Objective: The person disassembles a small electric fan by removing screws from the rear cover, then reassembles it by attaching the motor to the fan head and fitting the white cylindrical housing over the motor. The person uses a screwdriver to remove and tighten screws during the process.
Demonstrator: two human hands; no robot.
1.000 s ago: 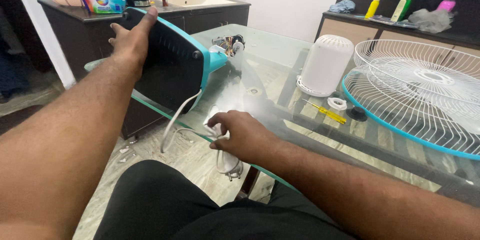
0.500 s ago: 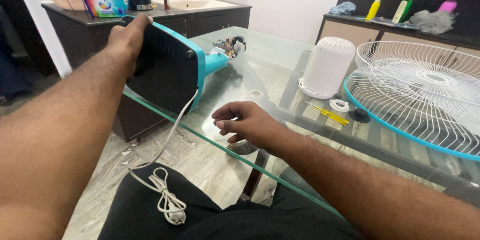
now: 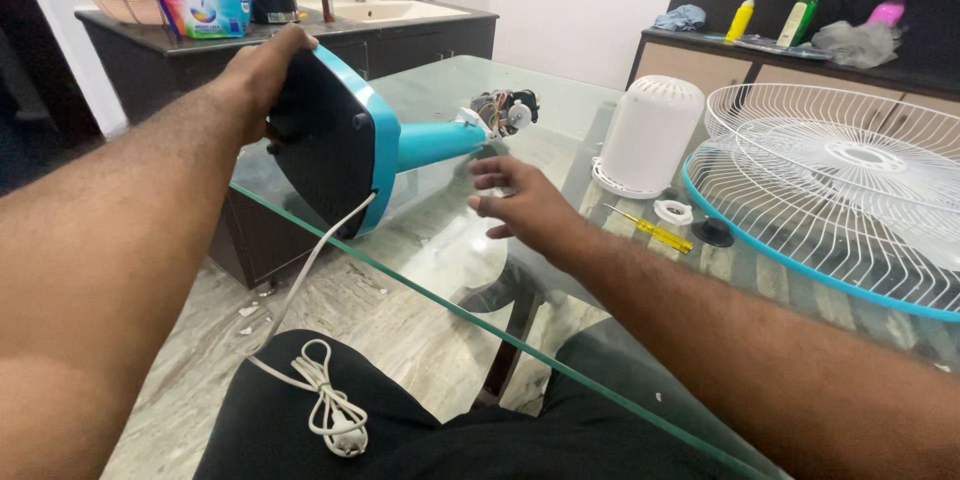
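Left hand (image 3: 262,72) grips fan base (image 3: 325,140) at table edge (image 3: 400,278).

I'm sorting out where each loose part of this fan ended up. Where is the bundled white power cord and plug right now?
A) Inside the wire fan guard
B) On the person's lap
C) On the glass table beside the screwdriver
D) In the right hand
B: the bundled cord and plug lies on the black-clad lap, trailing up to the fan base that the left hand holds; the right hand is open and empty.
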